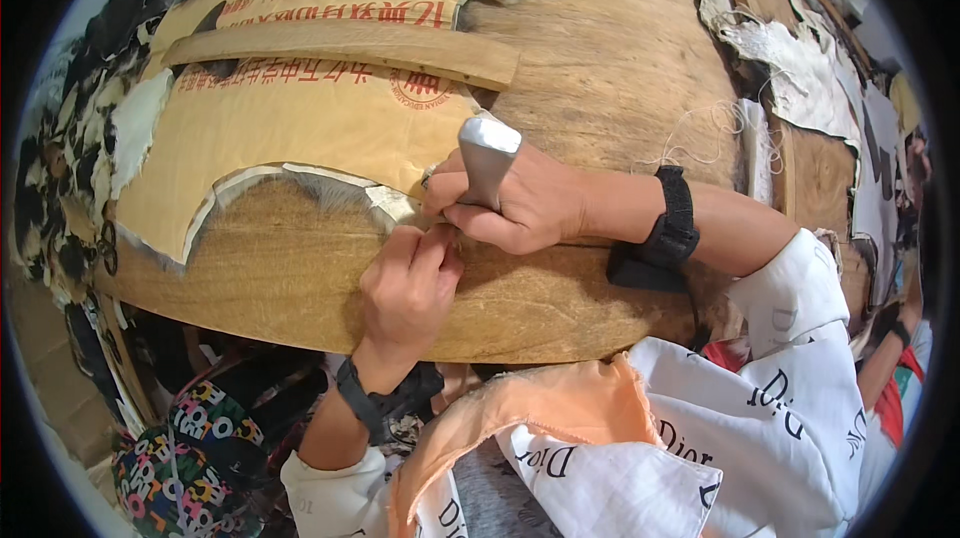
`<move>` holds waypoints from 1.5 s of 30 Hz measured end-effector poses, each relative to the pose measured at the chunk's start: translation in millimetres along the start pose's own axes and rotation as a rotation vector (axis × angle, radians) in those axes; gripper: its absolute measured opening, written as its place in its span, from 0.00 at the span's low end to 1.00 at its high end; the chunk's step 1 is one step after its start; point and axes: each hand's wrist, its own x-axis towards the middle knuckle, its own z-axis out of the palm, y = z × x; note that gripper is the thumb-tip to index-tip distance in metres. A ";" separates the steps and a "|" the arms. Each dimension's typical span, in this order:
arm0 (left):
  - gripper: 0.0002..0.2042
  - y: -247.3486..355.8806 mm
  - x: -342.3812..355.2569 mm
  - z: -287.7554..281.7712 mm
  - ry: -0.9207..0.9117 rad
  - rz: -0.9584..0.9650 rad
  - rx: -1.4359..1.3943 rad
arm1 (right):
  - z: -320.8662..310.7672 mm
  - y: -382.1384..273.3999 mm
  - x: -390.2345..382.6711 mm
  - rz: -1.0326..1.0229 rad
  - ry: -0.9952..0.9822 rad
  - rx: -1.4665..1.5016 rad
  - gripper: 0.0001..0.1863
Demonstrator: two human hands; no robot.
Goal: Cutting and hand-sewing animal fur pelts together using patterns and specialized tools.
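Observation:
My right hand (520, 203) is closed around the upright grey metal handle (485, 163) of a tool whose tip is hidden, at the edge of a large tan paper-covered piece (300, 113) with red print. Along that piece's curved lower edge show pale backing and grey fur (340, 193). My left hand (405, 288) is pinched just below and touching the right one, beside a small cream flap (395, 206); what its fingertips hold is hidden.
A wooden batten (340, 50) lies across the paper on the wooden worktop (620, 58). Fur scraps (60, 188) crowd the left; pale hide pieces (800, 78) and loose thread line the right. A patterned fabric item (190, 458) is at lower left, another person's arm (890, 348) at far right.

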 end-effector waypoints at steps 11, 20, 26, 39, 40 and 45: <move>0.10 -4.8 -1.3 -3.6 -0.003 -0.195 -0.150 | -3.5 -2.3 8.9 0.044 -0.027 -0.098 0.10; 0.06 -7.6 5.4 -8.4 -0.056 -0.475 -0.467 | -2.0 -5.2 20.3 -0.032 0.004 0.017 0.09; 0.06 -12.7 6.8 -9.0 -0.034 -0.772 -0.944 | 2.6 -4.8 30.8 0.081 -0.024 -0.132 0.10; 0.08 -41.0 2.5 -39.0 0.281 -0.934 -1.585 | 6.6 -12.9 50.0 0.269 -0.055 -0.261 0.14; 0.12 -48.8 1.7 -51.6 0.443 -0.962 -1.576 | 6.8 -12.1 52.1 0.301 -0.090 -0.333 0.15; 0.13 -125.2 -30.4 -188.8 0.702 -0.572 -0.672 | -1.4 -10.5 58.1 0.228 -0.144 -0.345 0.17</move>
